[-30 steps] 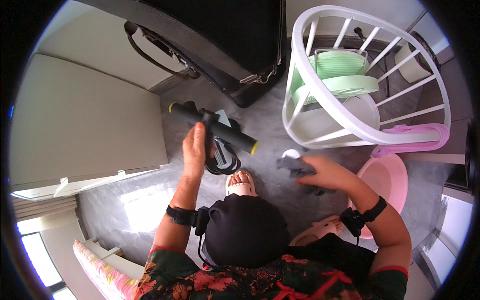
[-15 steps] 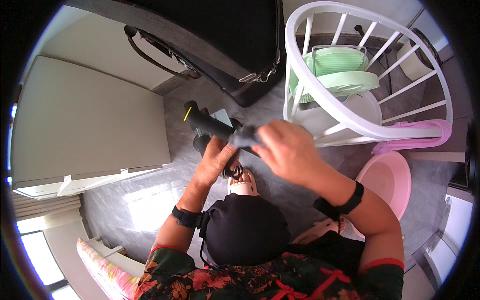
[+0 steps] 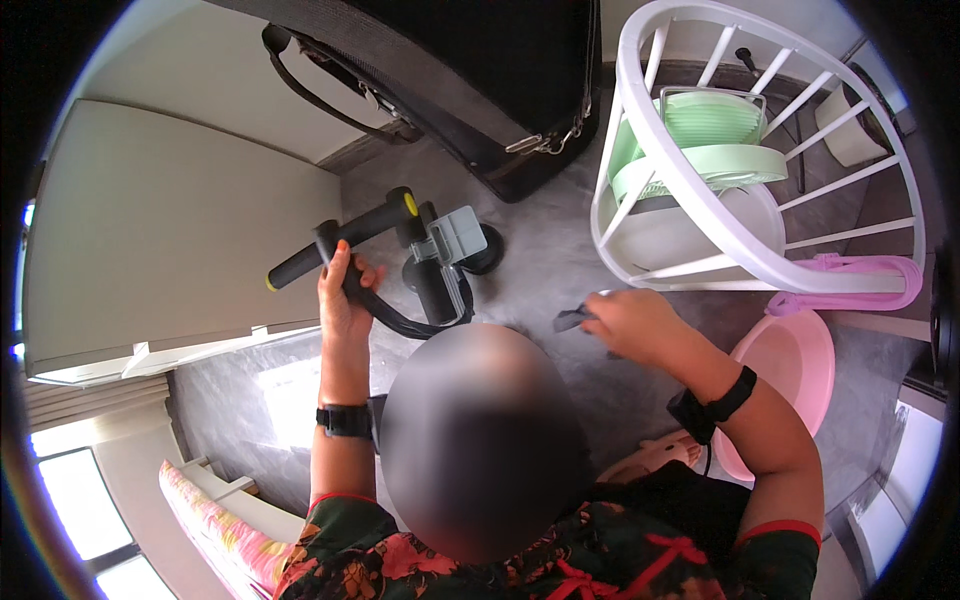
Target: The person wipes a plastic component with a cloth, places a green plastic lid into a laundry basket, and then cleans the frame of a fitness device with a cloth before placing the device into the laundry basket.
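A sit-up bar with black foam-padded tubes point(image 3: 345, 240) and yellow end rings stands tilted on the floor, its grey lever plate point(image 3: 460, 232) and round black suction base point(image 3: 487, 250) showing beside the tubes. My left hand point(image 3: 345, 292) is closed round a black handle point(image 3: 328, 240) in front of the padded tube. From that handle several black elastic cords point(image 3: 405, 322) curve down and back toward the bar's post. Well to the right of the bar, my right hand point(image 3: 640, 325) pinches a small dark grey cloth point(image 3: 572, 318) above the floor.
A white barred rack point(image 3: 690, 225) at the right holds pale green ware point(image 3: 710, 120), with a pink-purple strap point(image 3: 850, 285) on its rim. Below it is a pink basin point(image 3: 780, 375). A large black bag point(image 3: 480, 80) stands ahead; a pale cabinet point(image 3: 190, 230) is at left.
My right hand has come off the bar and moved right with the cloth. My left hand has shifted left, holding the handle, and the padded bar has turned.
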`<state>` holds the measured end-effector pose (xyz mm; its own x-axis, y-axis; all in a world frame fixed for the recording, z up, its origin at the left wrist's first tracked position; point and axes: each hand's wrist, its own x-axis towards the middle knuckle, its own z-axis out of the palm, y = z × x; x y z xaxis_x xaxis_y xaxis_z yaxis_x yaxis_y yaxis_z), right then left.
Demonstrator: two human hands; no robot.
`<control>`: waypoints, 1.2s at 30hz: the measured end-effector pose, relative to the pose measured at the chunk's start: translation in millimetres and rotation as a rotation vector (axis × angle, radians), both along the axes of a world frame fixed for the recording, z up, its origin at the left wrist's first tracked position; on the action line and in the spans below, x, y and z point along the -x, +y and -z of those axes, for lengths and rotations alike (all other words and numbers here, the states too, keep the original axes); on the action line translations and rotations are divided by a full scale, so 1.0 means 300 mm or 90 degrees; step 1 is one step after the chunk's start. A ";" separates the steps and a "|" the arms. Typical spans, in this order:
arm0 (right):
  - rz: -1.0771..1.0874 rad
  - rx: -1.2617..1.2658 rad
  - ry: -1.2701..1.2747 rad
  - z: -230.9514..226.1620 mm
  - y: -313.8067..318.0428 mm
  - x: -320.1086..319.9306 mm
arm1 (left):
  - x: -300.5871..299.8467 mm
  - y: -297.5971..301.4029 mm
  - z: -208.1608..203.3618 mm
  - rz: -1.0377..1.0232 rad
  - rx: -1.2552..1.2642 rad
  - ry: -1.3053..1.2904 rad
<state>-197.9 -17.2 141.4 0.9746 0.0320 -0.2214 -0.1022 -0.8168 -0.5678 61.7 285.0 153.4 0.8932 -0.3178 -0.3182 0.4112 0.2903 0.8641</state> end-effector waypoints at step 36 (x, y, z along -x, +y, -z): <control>-0.071 0.047 0.156 0.089 -0.036 0.070 | -0.053 -0.093 0.340 0.212 -0.167 0.185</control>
